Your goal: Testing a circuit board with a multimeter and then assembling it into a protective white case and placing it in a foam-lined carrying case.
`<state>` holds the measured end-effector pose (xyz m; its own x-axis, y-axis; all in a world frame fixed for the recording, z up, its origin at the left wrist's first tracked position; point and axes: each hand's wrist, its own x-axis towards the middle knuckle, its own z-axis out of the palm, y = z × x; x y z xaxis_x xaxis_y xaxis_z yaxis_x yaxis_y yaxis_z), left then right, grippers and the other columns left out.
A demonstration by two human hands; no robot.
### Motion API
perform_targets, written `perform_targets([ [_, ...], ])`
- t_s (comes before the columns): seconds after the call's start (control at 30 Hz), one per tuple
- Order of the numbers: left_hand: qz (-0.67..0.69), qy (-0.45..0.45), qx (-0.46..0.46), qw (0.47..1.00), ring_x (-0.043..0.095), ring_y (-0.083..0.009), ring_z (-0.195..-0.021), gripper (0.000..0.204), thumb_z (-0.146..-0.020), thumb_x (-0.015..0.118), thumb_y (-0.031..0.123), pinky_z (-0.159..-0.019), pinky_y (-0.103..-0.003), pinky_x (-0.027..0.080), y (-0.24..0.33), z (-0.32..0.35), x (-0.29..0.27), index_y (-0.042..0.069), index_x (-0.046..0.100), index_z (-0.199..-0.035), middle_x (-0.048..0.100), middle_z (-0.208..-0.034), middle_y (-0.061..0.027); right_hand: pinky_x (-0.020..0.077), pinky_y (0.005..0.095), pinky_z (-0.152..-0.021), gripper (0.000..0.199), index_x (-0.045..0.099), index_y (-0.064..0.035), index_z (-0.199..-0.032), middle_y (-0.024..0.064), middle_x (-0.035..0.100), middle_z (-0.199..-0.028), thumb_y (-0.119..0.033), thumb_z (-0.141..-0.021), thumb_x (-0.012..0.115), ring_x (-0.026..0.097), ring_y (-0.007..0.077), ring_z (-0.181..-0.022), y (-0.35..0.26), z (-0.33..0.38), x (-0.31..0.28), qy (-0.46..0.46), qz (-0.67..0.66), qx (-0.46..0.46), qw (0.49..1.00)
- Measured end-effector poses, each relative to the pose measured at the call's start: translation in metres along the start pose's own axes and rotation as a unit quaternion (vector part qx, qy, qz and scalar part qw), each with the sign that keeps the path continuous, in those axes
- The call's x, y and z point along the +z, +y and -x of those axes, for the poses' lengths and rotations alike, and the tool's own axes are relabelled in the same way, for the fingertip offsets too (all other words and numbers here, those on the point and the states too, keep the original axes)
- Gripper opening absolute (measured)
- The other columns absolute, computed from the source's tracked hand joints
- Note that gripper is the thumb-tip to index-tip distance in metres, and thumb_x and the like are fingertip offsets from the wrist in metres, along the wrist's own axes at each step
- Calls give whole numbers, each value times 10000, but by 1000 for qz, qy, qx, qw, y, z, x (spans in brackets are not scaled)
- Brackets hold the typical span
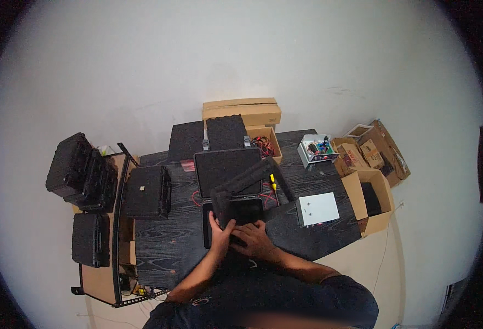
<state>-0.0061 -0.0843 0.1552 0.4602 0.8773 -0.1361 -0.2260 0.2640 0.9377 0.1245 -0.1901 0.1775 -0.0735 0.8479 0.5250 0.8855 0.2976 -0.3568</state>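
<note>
Both my hands are over an open black hard case (206,237), whose lid (219,163) leans back, lined with dark foam. A dark, frame-shaped strip of what looks like foam (247,176) rises tilted above the case, partly blurred. My left hand (220,236) grips its near left end, thumb toward the middle. My right hand (254,241) is closed at the near edge beside the left, its fingers curled on the same dark piece. What the fingertips press on is partly hidden.
A yellow-handled tool (273,182) and red wires lie right of the lid. Further right are a white panel box (318,209), an electronics box (317,149) and cardboard boxes (381,216). Black cases (145,192) stand left, several more on a shelf (96,282). Foam sheets (225,131) stand behind.
</note>
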Motion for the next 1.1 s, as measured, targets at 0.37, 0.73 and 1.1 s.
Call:
perform_targets([
  [0.37, -299, 21, 41, 953, 547, -337, -1329, 847, -848, 755, 120, -1132, -393, 410, -44, -20, -79, -52, 325, -1557, 530, -1458, -249, 370, 499, -1151, 726, 492, -72, -1454, 245, 565, -1402, -141, -794, 788, 508, 422, -1343, 90, 23, -31, 147, 26, 308, 939],
  [0.73, -498, 0, -55, 866, 609, -462, -1249, 892, -843, 730, 176, -1068, -442, 471, 44, -9, -77, -44, 274, -1576, 607, -1335, -341, 422, 455, -1148, 893, 272, -83, -1605, 282, 511, -1486, -47, -832, 717, 516, 431, -1372, 93, 26, 0, -13, -174, 327, 929],
  [1.1, -550, -12, 40, 834, 592, -487, -1228, 947, -851, 704, 173, -1045, -493, 493, 34, -2, -81, 38, 188, -1633, 541, -1406, -319, 440, 483, -1130, 832, 332, -62, -1560, 311, 509, -1451, -43, -784, 632, 520, 468, -1331, 66, 0, -26, -112, -88, 377, 915],
])
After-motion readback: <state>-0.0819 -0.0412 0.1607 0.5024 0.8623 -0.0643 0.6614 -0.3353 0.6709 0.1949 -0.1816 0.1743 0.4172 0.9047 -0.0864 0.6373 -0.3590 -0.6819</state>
